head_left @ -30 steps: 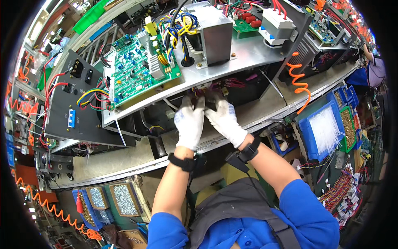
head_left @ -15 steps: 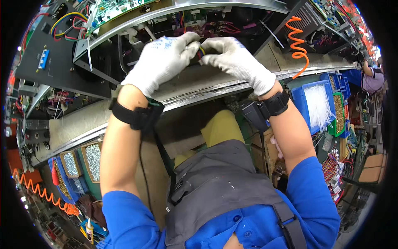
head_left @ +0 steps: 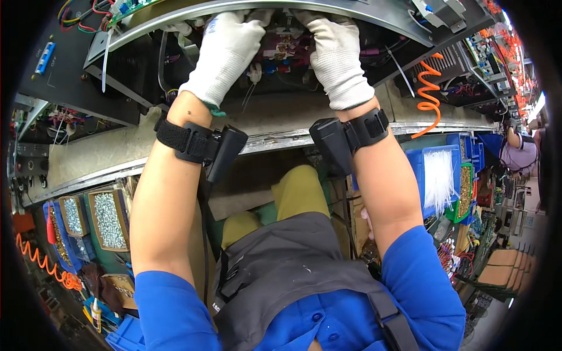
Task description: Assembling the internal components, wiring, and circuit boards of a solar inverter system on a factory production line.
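Both my hands wear white knit gloves and reach into the open black equipment chassis (head_left: 126,70), under its metal top rail (head_left: 328,7). My left hand (head_left: 230,52) is on the left side of the opening, its fingertips bent near the rail and partly lost in shadow. Opposite it, my right hand (head_left: 335,55) has curled fingers whose tips are hidden at the rail. What either hand grips, if anything, does not show. Between them lies wiring with pink-red leads (head_left: 290,50). A white cable tie (head_left: 253,73) with thin tails hangs beside my left hand.
A coiled orange air hose (head_left: 429,96) hangs right of the chassis. To the right, a blue bin (head_left: 414,169) holds white cable ties (head_left: 439,181). Screw trays (head_left: 108,219) stand at left, above a glue bottle (head_left: 95,316). Another person (head_left: 518,149) is at far right.
Both hands have moved forward and deeper into the chassis, and apart from each other. The coloured wires that showed between my fingers are out of sight. The view has shifted slightly.
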A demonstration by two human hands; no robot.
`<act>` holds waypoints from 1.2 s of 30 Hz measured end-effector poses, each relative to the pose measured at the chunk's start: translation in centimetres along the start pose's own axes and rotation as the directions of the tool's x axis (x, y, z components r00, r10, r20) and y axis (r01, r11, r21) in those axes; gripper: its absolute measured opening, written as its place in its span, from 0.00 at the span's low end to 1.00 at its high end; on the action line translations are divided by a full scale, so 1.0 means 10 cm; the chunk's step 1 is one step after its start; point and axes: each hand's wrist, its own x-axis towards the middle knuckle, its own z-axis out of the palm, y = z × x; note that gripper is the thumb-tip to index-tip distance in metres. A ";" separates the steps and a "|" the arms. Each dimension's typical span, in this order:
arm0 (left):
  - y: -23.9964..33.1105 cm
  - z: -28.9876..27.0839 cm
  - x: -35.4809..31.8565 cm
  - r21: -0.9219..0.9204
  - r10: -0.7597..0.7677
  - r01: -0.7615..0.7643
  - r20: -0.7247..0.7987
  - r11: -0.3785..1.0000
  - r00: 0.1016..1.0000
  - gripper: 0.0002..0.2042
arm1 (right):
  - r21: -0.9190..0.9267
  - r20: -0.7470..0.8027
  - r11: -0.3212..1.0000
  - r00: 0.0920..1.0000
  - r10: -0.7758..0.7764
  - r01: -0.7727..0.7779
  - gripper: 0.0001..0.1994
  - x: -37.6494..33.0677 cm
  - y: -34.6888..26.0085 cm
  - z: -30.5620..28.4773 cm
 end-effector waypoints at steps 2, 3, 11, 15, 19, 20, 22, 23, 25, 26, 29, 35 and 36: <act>-0.28 -0.08 0.07 0.356 0.413 -0.448 0.174 0.820 0.894 0.07 | 0.163 0.045 0.982 0.995 0.085 -0.091 0.08 0.02 -0.02 0.07; -0.27 -0.05 0.05 0.363 0.471 -0.487 0.139 0.794 0.871 0.06 | -0.076 0.141 0.997 0.989 0.040 -0.029 0.09 0.07 -0.09 -0.03; 0.08 -0.09 0.00 0.405 0.180 -0.263 0.231 0.876 0.956 0.06 | -0.213 0.189 0.977 0.980 0.068 -0.027 0.15 0.03 0.01 -0.05; 0.00 -0.13 0.00 0.553 0.348 -0.471 0.318 0.687 0.882 0.04 | -0.192 0.304 0.979 0.945 0.121 -0.064 0.16 0.07 0.01 -0.06; 0.00 -0.15 -0.03 0.522 0.399 -0.506 0.311 0.687 0.863 0.03 | -0.139 0.310 0.990 0.950 0.040 0.003 0.15 0.11 0.06 -0.11; 0.01 -0.14 -0.04 0.519 0.423 -0.517 0.298 0.680 0.856 0.03 | -0.141 0.312 0.990 0.949 0.042 0.003 0.15 0.10 0.08 -0.11; 0.05 -0.15 -0.05 0.513 0.445 -0.530 0.289 0.675 0.847 0.03 | -0.185 0.252 0.979 0.967 -0.034 0.083 0.08 0.09 0.11 -0.09; 0.06 -0.15 -0.05 0.530 0.377 -0.506 0.339 0.680 0.862 0.04 | -0.185 0.256 0.979 0.966 -0.031 0.080 0.08 0.07 0.11 -0.07; 0.06 -0.17 -0.05 0.551 0.307 -0.482 0.382 0.682 0.872 0.04 | -0.045 0.105 0.994 0.990 -0.092 0.097 0.09 0.09 0.10 -0.04; 0.02 -0.16 -0.07 0.526 0.367 -0.501 0.344 0.687 0.864 0.05 | -0.044 0.107 0.994 0.990 -0.092 0.097 0.09 0.08 0.10 -0.05; -0.03 -0.16 -0.05 0.497 0.418 -0.545 0.351 0.675 0.838 0.04 | -0.184 0.301 0.983 0.953 0.049 0.007 0.07 0.04 0.11 -0.09; -0.07 -0.11 -0.08 0.406 0.429 -0.510 0.279 0.758 0.859 0.04 | -0.195 0.292 0.976 0.956 -0.036 0.096 0.05 0.03 0.12 -0.08; 0.01 -0.15 -0.06 0.394 0.425 -0.508 0.282 0.766 0.860 0.04 | -0.145 0.277 0.983 0.958 -0.071 0.114 0.05 0.03 0.21 -0.11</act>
